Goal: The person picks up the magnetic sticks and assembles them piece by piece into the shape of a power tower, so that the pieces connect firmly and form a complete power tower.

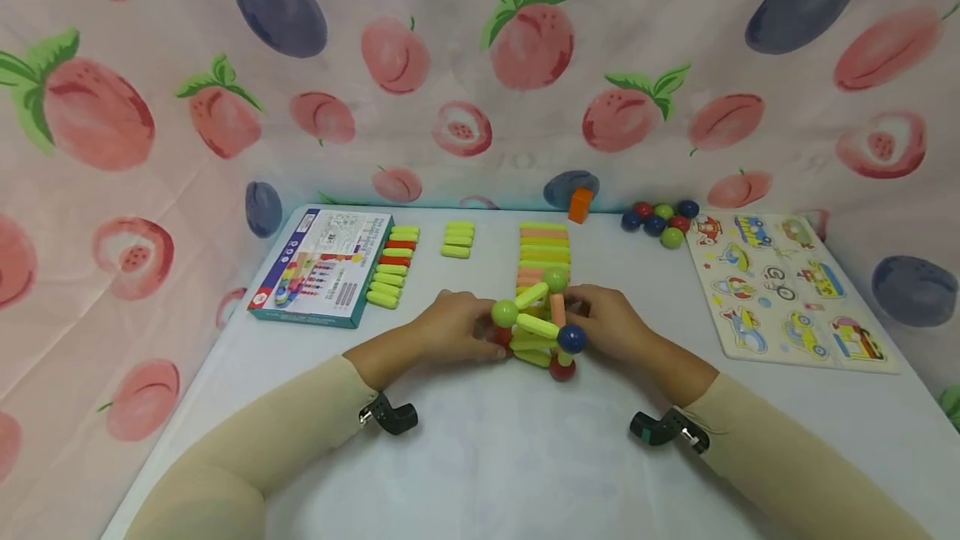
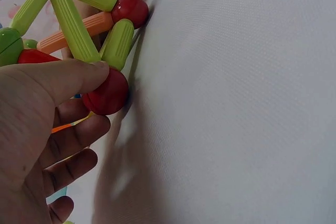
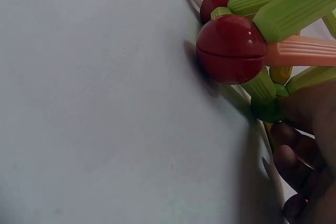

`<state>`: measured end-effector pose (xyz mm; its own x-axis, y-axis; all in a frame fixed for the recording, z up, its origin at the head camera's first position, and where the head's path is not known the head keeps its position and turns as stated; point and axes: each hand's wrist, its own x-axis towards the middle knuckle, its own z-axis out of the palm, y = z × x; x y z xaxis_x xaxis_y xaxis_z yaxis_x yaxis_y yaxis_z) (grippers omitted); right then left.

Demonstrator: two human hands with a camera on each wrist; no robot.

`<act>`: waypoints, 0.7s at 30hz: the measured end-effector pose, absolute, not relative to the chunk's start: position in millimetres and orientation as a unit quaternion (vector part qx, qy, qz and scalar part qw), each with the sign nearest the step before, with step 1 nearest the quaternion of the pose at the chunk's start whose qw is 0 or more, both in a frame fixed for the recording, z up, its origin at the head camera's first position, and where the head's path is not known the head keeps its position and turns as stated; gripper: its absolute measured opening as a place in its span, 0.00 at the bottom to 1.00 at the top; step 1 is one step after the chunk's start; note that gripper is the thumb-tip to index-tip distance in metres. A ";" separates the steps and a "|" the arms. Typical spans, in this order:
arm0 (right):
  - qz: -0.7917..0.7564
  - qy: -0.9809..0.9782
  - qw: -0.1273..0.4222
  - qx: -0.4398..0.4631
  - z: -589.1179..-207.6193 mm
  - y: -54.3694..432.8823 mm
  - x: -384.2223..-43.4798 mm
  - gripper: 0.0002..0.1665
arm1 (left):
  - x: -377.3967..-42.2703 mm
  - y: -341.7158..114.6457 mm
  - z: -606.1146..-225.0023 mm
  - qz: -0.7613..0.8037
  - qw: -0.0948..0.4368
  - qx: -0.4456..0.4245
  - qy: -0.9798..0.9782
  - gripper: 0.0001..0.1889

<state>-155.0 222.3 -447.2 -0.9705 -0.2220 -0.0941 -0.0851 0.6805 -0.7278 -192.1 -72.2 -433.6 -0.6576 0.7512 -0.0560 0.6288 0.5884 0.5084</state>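
A frame of magnetic balls and sticks (image 1: pixel 538 326) stands on the table between the two hands. Light green and orange sticks join its green, blue and red balls. My left hand (image 1: pixel 453 325) pinches a red ball (image 2: pixel 109 94) at a lower corner, thumb over the stick end, as the left wrist view shows. On the opposite side my right hand (image 1: pixel 609 323) holds a dark green ball (image 3: pixel 265 109) at another low corner. The front red ball (image 3: pixel 231 49) rests at the table surface, untouched by the fingers. Part of the frame hides the right fingertips in the head view.
Behind the frame lies a row of yellow and orange sticks (image 1: pixel 544 248). More sticks (image 1: pixel 458 240) lie farther left, with others (image 1: pixel 388 279) beside a boxed toy set (image 1: pixel 322 265). Loose balls (image 1: pixel 654 225), an orange block (image 1: pixel 580 205) and a picture puzzle board (image 1: pixel 795 290) are at the back and right.
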 end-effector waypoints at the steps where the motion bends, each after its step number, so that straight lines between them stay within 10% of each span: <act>1: -0.389 0.913 0.087 -0.085 -447.8 223.3 -153.2 0.23 | -191.1 -72.1 -433.5 0.229 0.133 0.392 0.881 0.22; 21: -0.261 0.941 -0.023 -0.215 -458.1 242.1 -101.4 0.18 | -158.1 -65.4 -439.9 0.215 0.077 0.406 0.885 0.16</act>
